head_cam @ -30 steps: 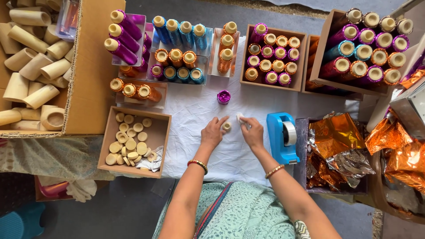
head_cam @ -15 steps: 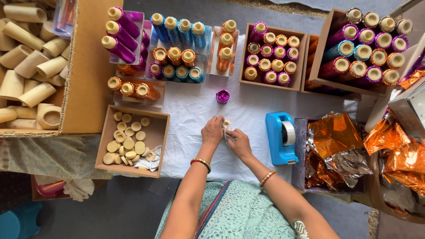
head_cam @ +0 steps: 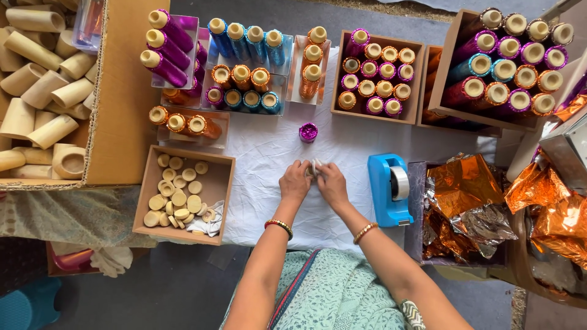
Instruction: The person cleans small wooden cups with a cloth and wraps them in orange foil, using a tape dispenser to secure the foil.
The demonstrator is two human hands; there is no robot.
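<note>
Both hands met at the middle of the white cloth (head_cam: pixel 269 153): I read the left hand (head_cam: pixel 295 183) and the right hand (head_cam: pixel 333 184) as curled inward, fingertips pinched together on one small pale spool (head_cam: pixel 315 166), which sat between them just above the cloth. How far each set of fingers was closed behind the spool I could not tell. A beaded bangle (head_cam: pixel 279 225) circled the left wrist and a gold bangle (head_cam: pixel 365 231) the right. Just far of the hands stood a small purple glitter spool (head_cam: pixel 308 131), apart from them. Immediately right of the right hand lay a blue tape dispenser (head_cam: pixel 389 188), near but not touching. To the left, a shallow cardboard tray (head_cam: pixel 148 186) held pale round discs (head_cam: pixel 175 197). Along the far edge, boxes carried wrapped spools in purple, blue and orange (head_cam: pixel 241 76). At far left a large carton (head_cam: pixel 119 91) contained bare cream tubes (head_cam: pixel 46 91). Crumpled orange and silver foil (head_cam: pixel 468 201) lay at right.
</note>
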